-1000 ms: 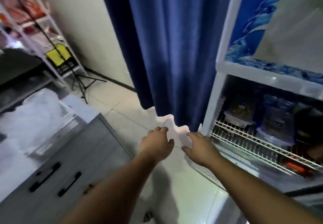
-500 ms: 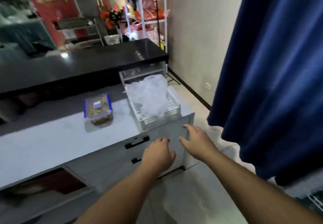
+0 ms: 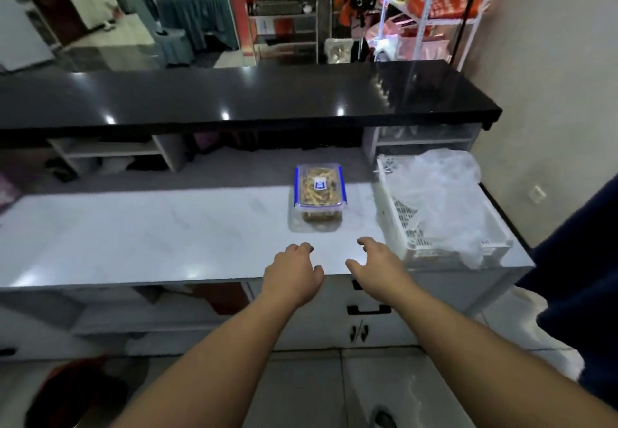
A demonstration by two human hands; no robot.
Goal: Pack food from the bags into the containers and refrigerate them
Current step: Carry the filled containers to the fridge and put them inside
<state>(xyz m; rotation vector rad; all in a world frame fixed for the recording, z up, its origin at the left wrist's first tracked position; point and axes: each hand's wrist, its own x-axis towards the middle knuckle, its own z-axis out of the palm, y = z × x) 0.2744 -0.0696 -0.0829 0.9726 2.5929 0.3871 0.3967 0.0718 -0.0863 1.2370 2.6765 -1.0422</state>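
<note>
Over the white marble counter (image 3: 140, 237) edge, left hand (image 3: 292, 273) and right hand (image 3: 379, 268) hover empty, fingers loosely curled, short of the blue-lidded clear plastic container (image 3: 319, 195).

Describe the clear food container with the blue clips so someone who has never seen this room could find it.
Find the long white marble-look counter below the glossy black bar top. Toward its right end, just left of the white slatted plastic crate holding crumpled clear bags, sits a clear rectangular plastic container. Its blue-edged lid and yellowish food set it apart.
</note>
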